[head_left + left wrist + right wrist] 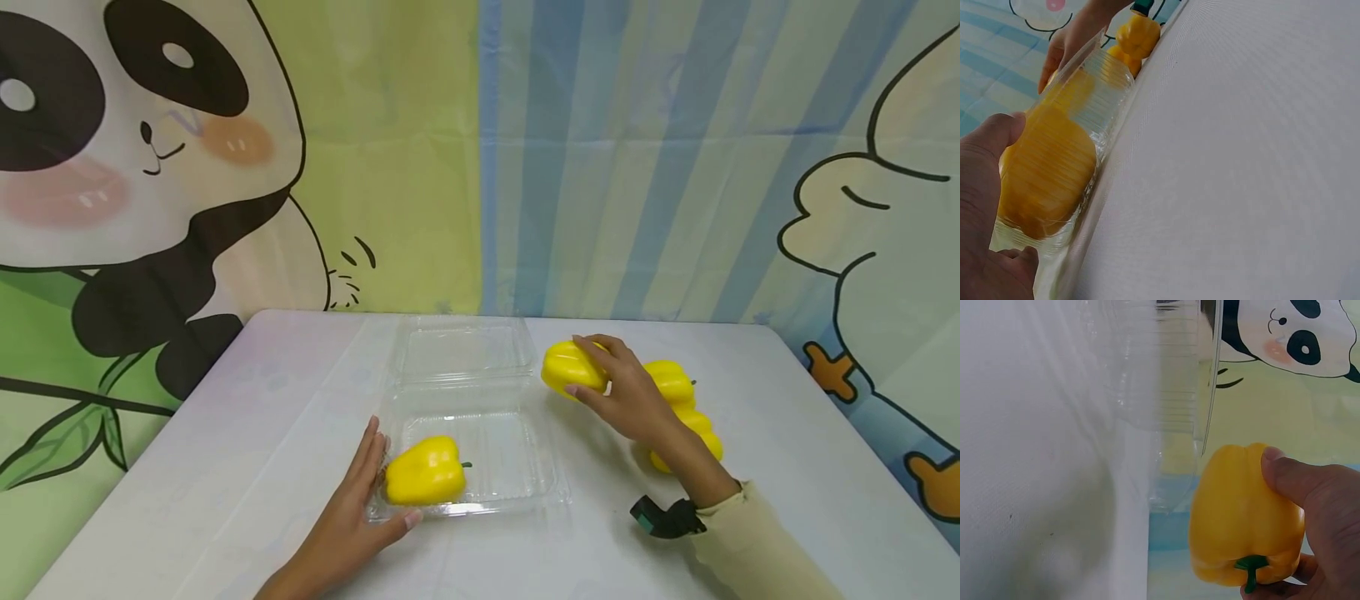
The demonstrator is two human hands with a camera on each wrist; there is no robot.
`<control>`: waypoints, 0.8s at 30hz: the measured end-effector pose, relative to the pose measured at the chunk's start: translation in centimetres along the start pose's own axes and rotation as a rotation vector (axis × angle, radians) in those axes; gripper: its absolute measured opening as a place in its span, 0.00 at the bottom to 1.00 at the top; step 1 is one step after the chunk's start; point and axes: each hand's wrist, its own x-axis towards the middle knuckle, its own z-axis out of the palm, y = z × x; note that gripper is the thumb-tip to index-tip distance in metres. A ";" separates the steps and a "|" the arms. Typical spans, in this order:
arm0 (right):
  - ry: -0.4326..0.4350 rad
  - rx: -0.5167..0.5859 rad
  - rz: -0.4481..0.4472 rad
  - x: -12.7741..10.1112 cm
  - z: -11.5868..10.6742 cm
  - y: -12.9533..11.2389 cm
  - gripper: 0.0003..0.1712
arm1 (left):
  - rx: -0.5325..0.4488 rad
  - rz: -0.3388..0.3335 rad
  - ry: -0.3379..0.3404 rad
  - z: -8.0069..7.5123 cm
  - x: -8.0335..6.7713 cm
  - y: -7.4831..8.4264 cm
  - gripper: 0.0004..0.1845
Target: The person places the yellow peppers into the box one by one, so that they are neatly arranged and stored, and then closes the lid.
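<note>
While cartoon curtains (480, 158) back the white table (225, 467), the right hand (626, 392) grips a yellow pepper (568, 367), left hand (352, 517) spread.

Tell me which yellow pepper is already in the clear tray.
The pepper by the left hand, lying in the tray. The right hand grips another; the rest sit on the table.

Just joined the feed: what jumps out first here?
Yellow peppers on a white table. One pepper lies in the near half of an open clear box, steadied by the left hand; the right hand grips a second pepper beside the lid. More peppers wait behind that hand.
</note>
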 end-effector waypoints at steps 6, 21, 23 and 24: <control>0.006 0.040 -0.036 -0.1 0.0 -1.2 0.40 | 0.002 0.010 0.005 -0.1 0.0 0.0 0.58; -0.039 0.101 -0.071 -0.7 -0.2 -4.4 0.41 | -0.010 0.003 0.009 -0.1 0.0 0.0 0.57; -0.045 0.104 -0.078 -0.7 -0.1 -4.5 0.41 | -0.011 -0.005 0.007 -0.1 0.0 0.1 0.57; -0.049 0.106 -0.079 -0.7 0.0 -4.6 0.41 | -0.011 -0.008 0.007 -0.1 0.0 0.1 0.58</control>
